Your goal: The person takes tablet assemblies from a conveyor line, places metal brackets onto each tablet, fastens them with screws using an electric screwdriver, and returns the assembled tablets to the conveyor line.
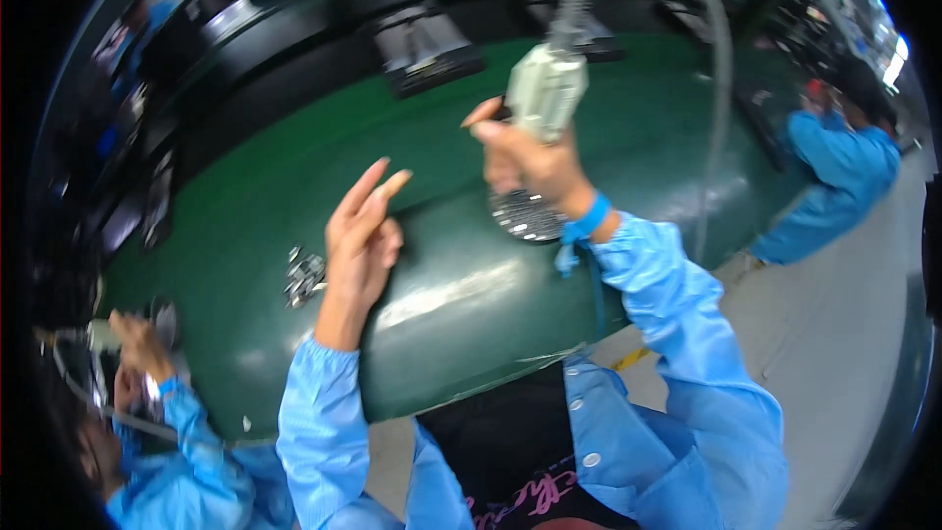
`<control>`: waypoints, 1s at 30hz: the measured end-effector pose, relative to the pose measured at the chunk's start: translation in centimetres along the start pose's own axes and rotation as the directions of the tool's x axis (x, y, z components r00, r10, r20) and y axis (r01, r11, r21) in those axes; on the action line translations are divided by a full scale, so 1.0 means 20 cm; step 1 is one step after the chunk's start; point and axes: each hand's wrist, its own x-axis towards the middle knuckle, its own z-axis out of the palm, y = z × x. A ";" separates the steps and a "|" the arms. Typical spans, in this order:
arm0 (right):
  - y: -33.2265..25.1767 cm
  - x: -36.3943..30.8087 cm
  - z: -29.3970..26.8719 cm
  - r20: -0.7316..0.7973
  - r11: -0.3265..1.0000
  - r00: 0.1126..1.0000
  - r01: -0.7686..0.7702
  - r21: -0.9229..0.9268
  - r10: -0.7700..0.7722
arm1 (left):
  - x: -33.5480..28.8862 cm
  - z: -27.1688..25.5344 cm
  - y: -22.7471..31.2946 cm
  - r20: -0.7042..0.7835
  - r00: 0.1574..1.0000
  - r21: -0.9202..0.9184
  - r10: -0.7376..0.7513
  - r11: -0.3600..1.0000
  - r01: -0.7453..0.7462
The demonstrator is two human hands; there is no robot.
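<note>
My right hand (540,165) is raised over the green table, its fingers closed around the lower part of a pale green, boxy electric screwdriver (547,88) that hangs from a coiled spring. The tool's tip is hidden by the hand. Beneath that hand lies a round dark dish (530,218) dotted with shiny small pieces, partly covered by the wrist. My left hand (363,236) hovers over the table with nothing visible in it; index finger and thumb stretch forward while the other fingers curl. Beside its wrist is a small heap of shiny metal parts (304,277).
Flat grey-and-black units (424,44) stand along the table's far side. A thick grey hose (721,108) curves down at right. Co-workers in blue sit at the lower left (186,451) and at right (834,172); the left one holds a similar pale tool (103,335).
</note>
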 end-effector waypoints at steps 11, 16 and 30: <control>0.04 0.01 0.07 0.051 1.000 0.999 0.004 0.009 -0.004 | -0.04 -0.10 0.03 0.054 0.998 -0.212 -0.037 0.976 0.048; 0.04 0.01 0.08 0.053 1.000 0.999 0.012 -0.003 -0.011 | -0.04 -0.13 0.03 0.218 0.973 -0.467 -0.072 0.868 0.169; 0.09 0.02 0.04 0.051 1.000 0.999 -0.016 -0.014 0.017 | -0.02 -0.16 -0.04 0.607 0.793 -0.590 0.056 0.700 0.402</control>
